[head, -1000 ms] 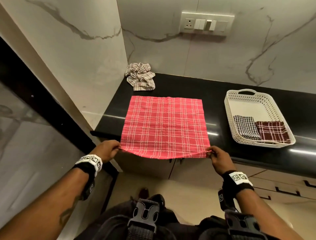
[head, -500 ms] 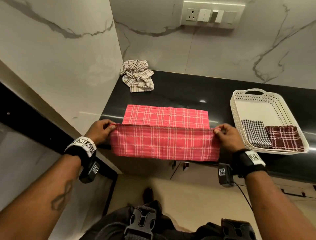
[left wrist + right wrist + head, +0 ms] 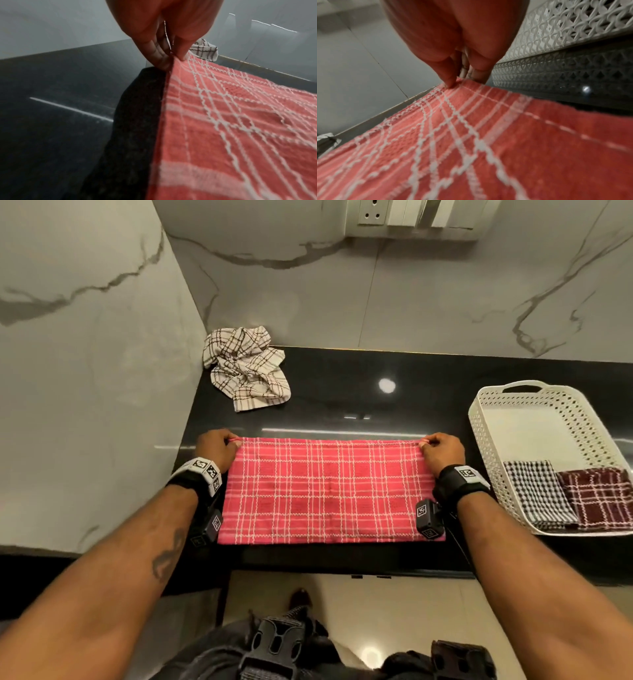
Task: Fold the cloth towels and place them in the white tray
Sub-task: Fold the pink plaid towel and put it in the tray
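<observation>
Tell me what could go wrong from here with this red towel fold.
The near fold of the red towel lies close to the counter's front edge, so a tug toward the body might drag it off. Both the left hand and right hand only pinch the far corners; releasing unevenly could skew the layers. The white tray sits near the right wrist and could get bumped.

A red towel (image 3: 330, 491) with white checks lies flat on the black counter (image 3: 342, 398), folded in half into a wide rectangle. A crumpled cream towel (image 3: 245, 366) sits in the far left corner. The white tray (image 3: 486, 440), at right, holds a black-checked towel (image 3: 536, 494) and a maroon towel (image 3: 599, 496), folded, side by side.
</observation>
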